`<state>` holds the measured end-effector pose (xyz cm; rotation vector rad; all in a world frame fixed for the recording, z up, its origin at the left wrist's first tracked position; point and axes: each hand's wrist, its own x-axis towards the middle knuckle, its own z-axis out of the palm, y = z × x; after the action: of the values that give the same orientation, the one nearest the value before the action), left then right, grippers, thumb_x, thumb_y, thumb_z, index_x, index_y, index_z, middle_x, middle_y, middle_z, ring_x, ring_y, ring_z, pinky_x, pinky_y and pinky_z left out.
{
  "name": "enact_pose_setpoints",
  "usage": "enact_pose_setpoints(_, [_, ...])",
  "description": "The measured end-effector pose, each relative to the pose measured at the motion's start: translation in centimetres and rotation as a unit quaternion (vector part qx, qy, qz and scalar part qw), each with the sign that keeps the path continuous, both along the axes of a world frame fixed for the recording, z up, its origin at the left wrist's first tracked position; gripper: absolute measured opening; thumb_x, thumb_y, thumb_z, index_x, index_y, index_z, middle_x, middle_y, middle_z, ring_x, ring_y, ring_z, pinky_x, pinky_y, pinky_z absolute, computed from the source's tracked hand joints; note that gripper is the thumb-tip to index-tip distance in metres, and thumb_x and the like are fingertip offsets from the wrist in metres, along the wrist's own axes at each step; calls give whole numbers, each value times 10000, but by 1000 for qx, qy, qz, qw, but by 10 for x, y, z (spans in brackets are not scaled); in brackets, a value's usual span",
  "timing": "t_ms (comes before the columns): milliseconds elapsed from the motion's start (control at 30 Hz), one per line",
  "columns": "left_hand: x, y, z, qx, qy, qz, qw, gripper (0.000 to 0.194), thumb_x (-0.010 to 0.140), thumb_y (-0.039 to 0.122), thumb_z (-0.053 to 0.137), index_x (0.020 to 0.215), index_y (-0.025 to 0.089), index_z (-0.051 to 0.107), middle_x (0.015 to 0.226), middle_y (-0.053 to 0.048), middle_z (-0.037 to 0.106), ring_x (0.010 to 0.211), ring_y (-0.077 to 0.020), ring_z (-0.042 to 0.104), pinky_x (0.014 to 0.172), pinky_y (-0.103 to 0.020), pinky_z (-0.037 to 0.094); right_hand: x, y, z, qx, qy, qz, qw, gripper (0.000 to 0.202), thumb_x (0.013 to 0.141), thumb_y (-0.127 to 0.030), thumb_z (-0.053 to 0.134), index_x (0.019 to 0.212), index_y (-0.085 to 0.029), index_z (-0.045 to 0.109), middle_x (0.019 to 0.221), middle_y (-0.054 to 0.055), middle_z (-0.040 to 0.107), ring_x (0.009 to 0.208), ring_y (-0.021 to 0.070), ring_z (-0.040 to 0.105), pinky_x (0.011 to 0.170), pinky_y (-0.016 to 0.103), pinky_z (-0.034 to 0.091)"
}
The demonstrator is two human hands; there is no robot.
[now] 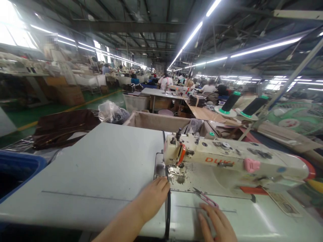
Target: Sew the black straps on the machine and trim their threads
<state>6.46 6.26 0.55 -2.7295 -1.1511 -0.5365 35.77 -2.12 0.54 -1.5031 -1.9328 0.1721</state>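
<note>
A long black strap (167, 215) runs from behind the sewing machine (214, 158), past its needle area, to the front edge of the white table (108, 161). My left hand (153, 195) is closed over the strap just in front of the presser foot, its fingertips curled at the strap's edge. My right hand (218, 223) rests low over the table to the right, fingers apart and holding nothing I can see. Just beyond its fingertips lie thread snips (207, 198) with pink handles, their blades pointing toward the machine's needle plate.
A blue bin (22, 168) stands at the left, near dark brown fabric (65, 127). Behind the table is a beige cloth-lined box (161, 119). Black thread cones (230, 102) stand on the right, before a green fan (290, 121). Other people work farther back.
</note>
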Motion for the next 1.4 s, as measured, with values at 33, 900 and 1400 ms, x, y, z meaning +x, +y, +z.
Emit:
enact_pose_setpoints(33, [0,0,0,1,2,1,1000,291,1008,52,570,1279,120,652,1334,-136,703,1304,-286,669,1208,-411,487,11,8,-1,31,-63,-39,997,439,1052,-520,588,1352,-233,731,1291,165,764,1179,370,732,1039,537,619])
enact_pose_setpoints(900, [0,-1,-4,-8,-49,3,999,264,1062,125,527,1302,160,632,1320,-138,720,1332,-291,670,1181,-463,525,-58,17,30,-164,389,-107,900,397,943,-583,668,1054,-203,694,791,24,709,610,193,618,554,318,498])
enact_pose_setpoints(1400, [-4,2,-6,-79,-128,38,988,566,971,86,568,1513,148,415,1510,-191,606,1396,-313,637,1164,-492,568,-123,16,29,-301,197,46,932,141,919,-249,585,862,-209,708,798,44,746,770,214,675,725,317,445])
